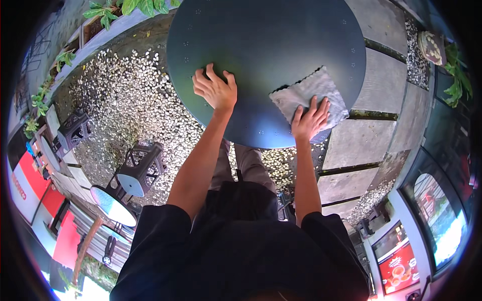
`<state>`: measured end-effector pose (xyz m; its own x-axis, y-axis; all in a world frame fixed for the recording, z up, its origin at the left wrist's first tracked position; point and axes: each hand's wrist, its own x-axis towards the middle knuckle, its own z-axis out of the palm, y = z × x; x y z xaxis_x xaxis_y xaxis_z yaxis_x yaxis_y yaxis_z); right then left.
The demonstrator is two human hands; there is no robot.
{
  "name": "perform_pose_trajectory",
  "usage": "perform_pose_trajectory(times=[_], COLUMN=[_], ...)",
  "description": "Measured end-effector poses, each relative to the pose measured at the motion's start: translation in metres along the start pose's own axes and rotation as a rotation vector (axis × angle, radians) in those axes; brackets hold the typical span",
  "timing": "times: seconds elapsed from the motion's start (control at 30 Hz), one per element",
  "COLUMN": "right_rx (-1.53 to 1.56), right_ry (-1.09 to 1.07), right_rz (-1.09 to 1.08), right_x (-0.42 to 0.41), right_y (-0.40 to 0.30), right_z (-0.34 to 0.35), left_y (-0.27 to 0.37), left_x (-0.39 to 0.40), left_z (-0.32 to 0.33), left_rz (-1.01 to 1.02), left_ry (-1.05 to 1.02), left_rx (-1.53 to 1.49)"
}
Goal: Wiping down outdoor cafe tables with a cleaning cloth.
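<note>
A dark round table (pixel 260 49) with small dotted flower patterns near its rim stands before me. My left hand (pixel 216 88) rests on the left part of the tabletop, fingers curled and apart, with nothing in it. On the right side, near the front rim, lies a grey cloth (pixel 301 90) with a scalloped edge. My right hand (pixel 311 118) is laid over the cloth's near part, pinning it to the table with its fingers spread. The cloth's far edge lifts slightly, and a dark underside shows there.
White pebbles (pixel 124 94) cover the ground at left; concrete slabs (pixel 376 81) run along the right. Dark plastic stools (pixel 130 182) stand at lower left beside another round table (pixel 113 205). A planter ledge (pixel 124 24) with leafy plants borders the upper left. A glass-fronted wall (pixel 438 210) is at right.
</note>
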<state>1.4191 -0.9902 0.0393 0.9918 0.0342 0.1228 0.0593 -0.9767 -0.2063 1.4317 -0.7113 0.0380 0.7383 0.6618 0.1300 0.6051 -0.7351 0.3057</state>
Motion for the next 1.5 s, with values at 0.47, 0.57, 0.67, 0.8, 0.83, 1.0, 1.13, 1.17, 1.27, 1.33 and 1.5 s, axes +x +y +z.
perform_pose_trajectory(times=[0.47,0.57,0.67,0.8,0.83,1.0,1.13,1.17,1.27,1.33,1.5], right_rx=[-0.109,-0.106,-0.098,-0.141,-0.174,-0.111,-0.006,0.038,0.2,0.256,0.087], right_ry=[0.018,0.049,0.034,0.076,0.095,-0.107,-0.141,-0.119,-0.084,-0.1,-0.071], right_rz=[0.058,0.052,0.009,0.001,-0.001,-0.018,-0.226,-0.283,-0.486,-0.637,-0.798], right_x=[0.21,0.283,0.345,0.405,0.411,0.396,0.361,0.349,0.309,0.269,0.22], right_y=[0.02,0.017,-0.004,-0.044,-0.056,-0.19,-0.249,-0.265,-0.294,-0.322,-0.321], right_z=[0.046,0.062,0.077,0.1,0.103,0.081,0.088,0.091,0.1,0.097,0.106], left_y=[-0.001,0.0,0.001,0.006,0.006,-0.003,0.002,0.002,0.007,-0.005,-0.003], left_x=[0.022,0.024,0.023,0.023,0.022,0.022,0.02,0.02,0.016,0.018,0.012], left_z=[-0.003,-0.001,-0.002,0.0,0.002,-0.002,0.003,0.003,0.01,0.006,0.013], left_rz=[0.035,0.036,0.047,0.053,0.051,0.067,0.097,0.106,0.12,0.142,0.167], left_ry=[-0.104,-0.104,-0.137,-0.134,-0.139,-0.15,-0.116,-0.099,-0.081,-0.058,-0.005], left_rx=[0.017,0.0,0.029,0.018,0.019,0.066,0.063,0.074,0.08,0.105,0.109])
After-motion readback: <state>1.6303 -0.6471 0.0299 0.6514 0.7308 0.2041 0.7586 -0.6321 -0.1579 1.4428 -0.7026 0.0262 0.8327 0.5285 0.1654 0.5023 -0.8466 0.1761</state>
